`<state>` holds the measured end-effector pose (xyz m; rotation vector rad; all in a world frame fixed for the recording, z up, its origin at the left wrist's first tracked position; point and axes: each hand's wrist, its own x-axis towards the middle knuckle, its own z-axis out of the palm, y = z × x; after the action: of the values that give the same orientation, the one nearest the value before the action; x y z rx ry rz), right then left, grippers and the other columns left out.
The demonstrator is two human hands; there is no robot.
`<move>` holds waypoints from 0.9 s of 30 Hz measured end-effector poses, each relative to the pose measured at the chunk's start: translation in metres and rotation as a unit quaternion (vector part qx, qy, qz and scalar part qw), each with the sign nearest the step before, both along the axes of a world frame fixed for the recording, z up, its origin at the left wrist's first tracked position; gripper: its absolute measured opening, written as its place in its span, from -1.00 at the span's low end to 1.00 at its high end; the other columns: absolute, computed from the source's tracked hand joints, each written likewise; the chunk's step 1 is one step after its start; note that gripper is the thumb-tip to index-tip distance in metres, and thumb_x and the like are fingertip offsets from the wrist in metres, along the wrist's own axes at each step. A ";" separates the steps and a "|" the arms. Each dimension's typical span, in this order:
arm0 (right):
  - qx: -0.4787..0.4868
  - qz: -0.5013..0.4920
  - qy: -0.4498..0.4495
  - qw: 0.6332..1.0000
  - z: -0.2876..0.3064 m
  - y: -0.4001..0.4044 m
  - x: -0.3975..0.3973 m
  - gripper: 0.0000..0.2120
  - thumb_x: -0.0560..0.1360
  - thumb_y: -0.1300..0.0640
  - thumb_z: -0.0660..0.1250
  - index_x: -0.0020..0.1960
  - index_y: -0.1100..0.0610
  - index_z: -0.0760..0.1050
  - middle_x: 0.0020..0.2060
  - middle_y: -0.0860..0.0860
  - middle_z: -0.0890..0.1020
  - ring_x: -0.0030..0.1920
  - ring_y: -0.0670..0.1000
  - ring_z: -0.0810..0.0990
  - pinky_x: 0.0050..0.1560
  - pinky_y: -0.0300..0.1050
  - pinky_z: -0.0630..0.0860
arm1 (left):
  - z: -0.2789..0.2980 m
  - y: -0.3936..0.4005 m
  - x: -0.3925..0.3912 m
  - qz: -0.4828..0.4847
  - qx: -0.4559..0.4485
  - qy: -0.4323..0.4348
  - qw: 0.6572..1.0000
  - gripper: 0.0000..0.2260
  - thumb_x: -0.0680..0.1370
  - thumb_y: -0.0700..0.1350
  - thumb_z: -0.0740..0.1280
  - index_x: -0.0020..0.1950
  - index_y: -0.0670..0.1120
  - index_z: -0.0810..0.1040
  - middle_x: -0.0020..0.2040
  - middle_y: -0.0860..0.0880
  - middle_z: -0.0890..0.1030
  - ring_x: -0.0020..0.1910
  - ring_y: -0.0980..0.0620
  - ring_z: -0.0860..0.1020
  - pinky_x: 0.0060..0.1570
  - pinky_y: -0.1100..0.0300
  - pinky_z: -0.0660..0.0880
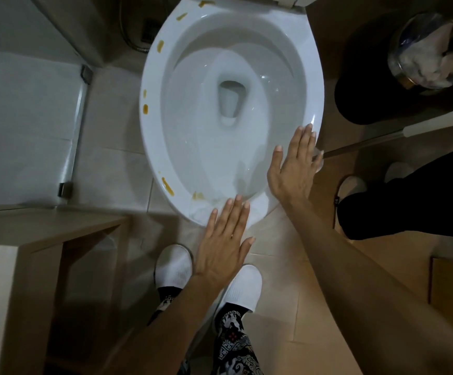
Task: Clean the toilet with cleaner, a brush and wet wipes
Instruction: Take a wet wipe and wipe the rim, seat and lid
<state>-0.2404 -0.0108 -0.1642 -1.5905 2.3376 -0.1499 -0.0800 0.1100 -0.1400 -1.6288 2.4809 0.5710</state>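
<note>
The head view looks straight down on a white toilet (pixel 230 104) with its seat raised, the bowl open and wet, standing on pale floor tiles (pixel 117 147). Six yellow-brown smears (pixel 167 185) dot the left and near rim. To the left runs a glass partition (pixel 28 104) with metal fittings, and a wooden counter (pixel 44 228) juts in at the lower left. To the right, a bin (pixel 425 52) lined with a clear bag holds crumpled paper. A long handle with a white grip (pixel 436 121) slants in from the right edge toward the bowl's right rim, its lower end hidden behind the right hand; what it belongs to cannot be told. A second person in black trousers (pixel 409 196) and pale slippers stands at the right, crowding that side. The left hand (pixel 225 239) is flat, fingers straight and together, fingertips over the near rim, holding nothing. The right hand (pixel 293 163) is likewise spread flat beside the right rim, with something white just showing under its fingers, unclear what. Both forearms reach forward from below. Two white slippers (pixel 175 266) and patterned trousers (pixel 233 345) show beneath.
</note>
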 end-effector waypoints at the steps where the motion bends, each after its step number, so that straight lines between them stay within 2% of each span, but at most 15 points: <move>1: -0.005 -0.003 0.004 1.000 -0.001 -0.007 -0.003 -0.41 0.66 -0.06 -0.10 0.58 0.18 -0.14 0.57 0.07 -0.12 0.56 0.02 -0.19 0.52 0.12 -0.25 | -0.002 0.003 0.001 0.005 0.002 -0.001 1.000 -0.46 0.60 0.10 -0.04 0.51 -0.15 0.21 0.51 -0.14 0.21 0.49 -0.10 0.20 0.43 -0.09 0.16; 8: -0.025 0.005 0.035 0.999 -0.006 -0.029 -0.014 -0.35 0.63 -0.13 -0.05 0.58 0.17 -0.14 0.57 0.08 -0.10 0.57 0.03 -0.17 0.52 0.10 -0.23 | -0.008 0.002 0.013 0.042 0.017 0.021 0.999 -0.44 0.62 0.12 -0.06 0.54 -0.14 0.09 0.55 -0.10 0.08 0.52 -0.10 0.07 0.47 0.01 -0.06; 13: -0.036 0.011 0.015 0.999 -0.008 -0.029 -0.014 -0.31 0.61 -0.14 -0.01 0.57 0.21 -0.14 0.57 0.12 -0.09 0.57 0.06 -0.14 0.54 0.00 -0.18 | 0.000 0.003 0.001 0.089 0.030 0.039 0.995 -0.42 0.64 0.13 -0.15 0.53 -0.21 0.11 0.54 -0.16 0.10 0.53 -0.08 0.08 0.47 0.02 -0.07; 18: -0.047 0.013 0.011 0.999 -0.013 -0.030 -0.017 -0.31 0.60 -0.12 0.00 0.58 0.21 -0.13 0.57 0.11 -0.09 0.57 0.06 -0.14 0.53 -0.03 -0.19 | 0.006 0.007 -0.017 0.199 0.055 0.039 0.978 -0.38 0.62 0.16 -0.14 0.53 -0.24 0.01 0.55 -0.19 0.03 0.53 -0.12 0.02 0.48 0.09 -0.15; 25: -0.059 0.011 0.005 0.998 -0.016 -0.030 -0.019 -0.33 0.60 -0.09 0.02 0.58 0.20 -0.12 0.57 0.10 -0.07 0.57 0.06 -0.12 0.54 0.03 -0.12 | 0.003 -0.001 0.004 0.222 0.042 0.042 0.973 -0.40 0.63 0.14 -0.12 0.54 -0.22 -0.03 0.55 -0.13 -0.04 0.54 -0.03 -0.06 0.49 0.12 -0.16; 27: -0.068 0.009 0.000 0.998 -0.017 -0.030 -0.019 -0.33 0.60 -0.07 0.04 0.58 0.20 -0.10 0.57 0.11 -0.05 0.57 0.07 -0.10 0.54 0.05 -0.10 | 0.000 -0.015 0.019 0.226 0.035 0.044 0.973 -0.41 0.62 0.13 -0.12 0.54 -0.19 -0.11 0.55 -0.10 -0.14 0.54 0.00 -0.16 0.49 0.14 -0.22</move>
<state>-0.2592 -0.0406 -0.1816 -1.6732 2.3567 -0.3125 -0.0615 0.0954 -0.1399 -2.1956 2.1116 0.7830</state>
